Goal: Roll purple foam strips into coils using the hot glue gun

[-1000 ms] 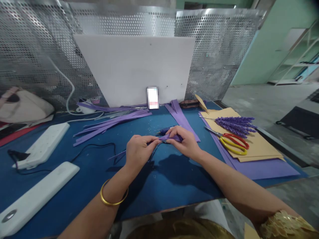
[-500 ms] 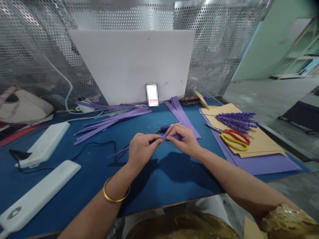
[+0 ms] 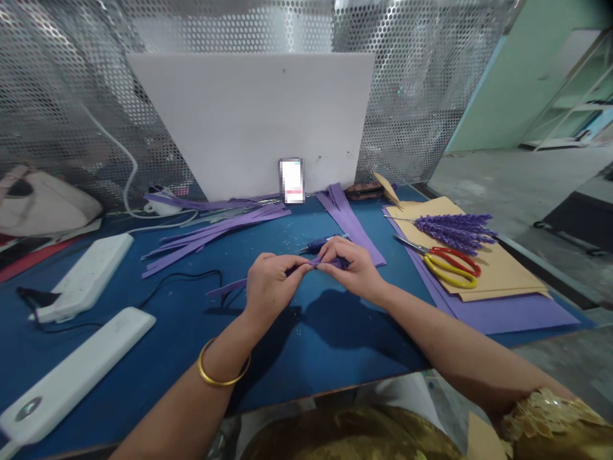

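Both hands meet over the middle of the blue table [image 3: 306, 345]. My left hand [image 3: 269, 287] pinches one end of a thin purple foam strip [image 3: 228, 287], whose tail trails left onto the table. My right hand [image 3: 353, 268] pinches the same strip where it is rolled up between thumb and fingers. A gold bangle sits on my left wrist. A dark glue tool [image 3: 320, 243] lies just behind my fingers.
Loose purple strips [image 3: 211, 234] lie at the back left and centre. Red-and-yellow scissors [image 3: 447, 260] and a bunch of purple sprigs [image 3: 454, 229] rest on tan paper over a purple sheet [image 3: 507, 313] at right. White power strips [image 3: 83, 276] and a black cable are at left.
The hands have stayed together on the strip and drifted slightly away from me; the view has shifted a little.
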### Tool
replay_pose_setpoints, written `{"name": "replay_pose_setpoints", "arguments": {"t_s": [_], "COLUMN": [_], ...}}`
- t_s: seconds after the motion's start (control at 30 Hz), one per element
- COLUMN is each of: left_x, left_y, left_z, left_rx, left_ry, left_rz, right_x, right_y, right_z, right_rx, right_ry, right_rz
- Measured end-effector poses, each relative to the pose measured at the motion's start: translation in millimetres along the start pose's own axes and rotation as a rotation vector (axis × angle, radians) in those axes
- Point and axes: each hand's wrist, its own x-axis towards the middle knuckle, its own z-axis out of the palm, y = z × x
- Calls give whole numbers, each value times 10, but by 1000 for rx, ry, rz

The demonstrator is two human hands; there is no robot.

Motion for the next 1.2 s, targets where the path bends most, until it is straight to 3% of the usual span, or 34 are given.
{"name": "replay_pose_setpoints", "arguments": {"t_s": [0.37,0.67,1.0,1.2], "left_x": [-7,-16,14,9], "left_y": [-15,8,5,42], "left_z": [4,10,5,-14], "left_rx": [-9,-38,-178,-127], "left_ry": [3,-13,-124,-168], "left_rz": [-35,-61,-147,-99], "right_x": [6,-5,-18,-24], "right_y": [-18,1,30,30], "right_z": [3,15,18,12], "right_rx": [35,71,63,85], "right_ry": [38,-7,-57,-95], "right_rz": [45,56,74,81]}}
